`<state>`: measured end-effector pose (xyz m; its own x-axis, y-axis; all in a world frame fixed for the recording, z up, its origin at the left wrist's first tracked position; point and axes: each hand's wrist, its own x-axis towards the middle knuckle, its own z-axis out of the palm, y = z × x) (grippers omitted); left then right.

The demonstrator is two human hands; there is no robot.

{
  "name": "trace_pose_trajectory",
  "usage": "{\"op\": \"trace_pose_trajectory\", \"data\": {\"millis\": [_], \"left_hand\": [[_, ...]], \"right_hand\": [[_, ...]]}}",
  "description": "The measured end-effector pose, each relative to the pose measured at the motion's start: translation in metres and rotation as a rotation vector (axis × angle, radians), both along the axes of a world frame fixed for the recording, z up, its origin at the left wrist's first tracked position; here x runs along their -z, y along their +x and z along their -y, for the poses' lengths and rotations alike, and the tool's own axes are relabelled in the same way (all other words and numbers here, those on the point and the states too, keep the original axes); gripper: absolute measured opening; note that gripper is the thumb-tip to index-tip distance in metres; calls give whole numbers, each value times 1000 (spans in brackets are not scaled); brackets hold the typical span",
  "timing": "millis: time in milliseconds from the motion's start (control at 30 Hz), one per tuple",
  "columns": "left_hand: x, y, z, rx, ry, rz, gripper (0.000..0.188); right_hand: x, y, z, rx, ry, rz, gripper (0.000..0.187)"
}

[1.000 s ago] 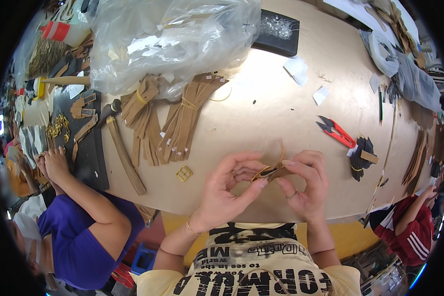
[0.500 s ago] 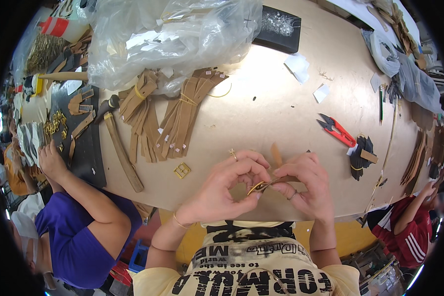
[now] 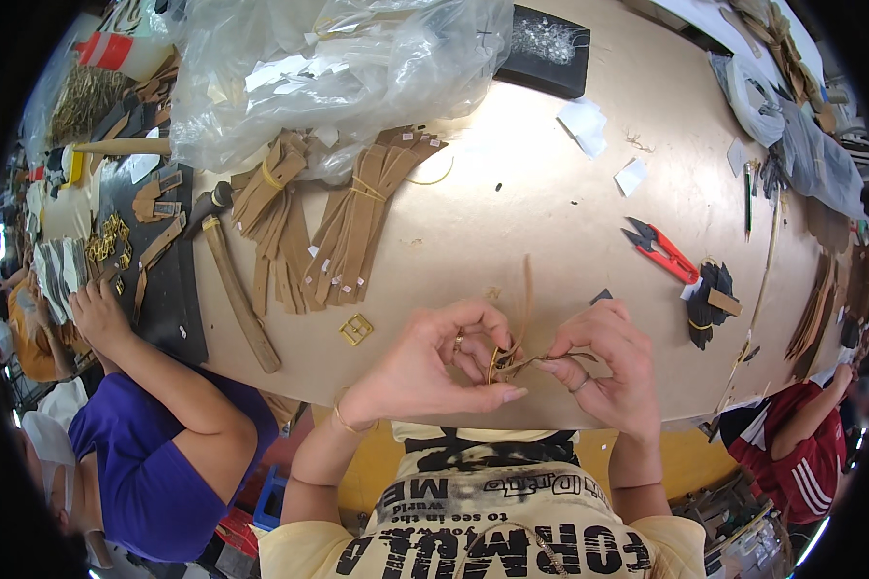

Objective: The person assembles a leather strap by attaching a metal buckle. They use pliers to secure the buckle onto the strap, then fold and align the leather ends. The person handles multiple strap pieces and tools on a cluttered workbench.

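My left hand [image 3: 439, 362] pinches a gold buckle [image 3: 493, 367] between thumb and fingers, close to the table's front edge. A thin brown leather strap [image 3: 528, 304] passes at the buckle; one end stands up edge-on, and the other runs toward my right hand [image 3: 608, 362]. Thumb and fingers of that hand are closed on the strap. How the strap sits in the buckle is partly hidden by my fingers. Left of my hands, a second gold buckle [image 3: 355, 329] lies flat on the table [image 3: 454, 251].
Strap bundles [image 3: 362, 217] and a hammer [image 3: 230, 280] lie to the left. Red-handled snips [image 3: 664, 253] and a dark tied bundle [image 3: 710, 304] are on the right. Clear plastic bags [image 3: 328, 87] and a black tray [image 3: 546, 53] stand at the back. A co-worker's arm [image 3: 154, 362] reaches in at left.
My hands have moved slightly apart, the left one turning the buckle more edge-on. The strap's free end now stands taller and thinner above the buckle.
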<state>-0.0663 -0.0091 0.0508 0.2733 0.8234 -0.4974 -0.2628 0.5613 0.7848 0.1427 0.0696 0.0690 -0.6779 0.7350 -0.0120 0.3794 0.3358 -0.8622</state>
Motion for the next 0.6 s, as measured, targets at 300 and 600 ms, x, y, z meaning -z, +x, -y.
{"op": "trace_pose_trajectory", "data": {"millis": [300, 600], "left_hand": [[4, -4, 0, -78, -77, 317, 43], [2, -2, 3, -102, 5, 483, 44]], "right_hand": [[-6, -2, 0, 21, -100, -26, 23], [-7, -3, 0, 31, 19, -283, 17]]}}
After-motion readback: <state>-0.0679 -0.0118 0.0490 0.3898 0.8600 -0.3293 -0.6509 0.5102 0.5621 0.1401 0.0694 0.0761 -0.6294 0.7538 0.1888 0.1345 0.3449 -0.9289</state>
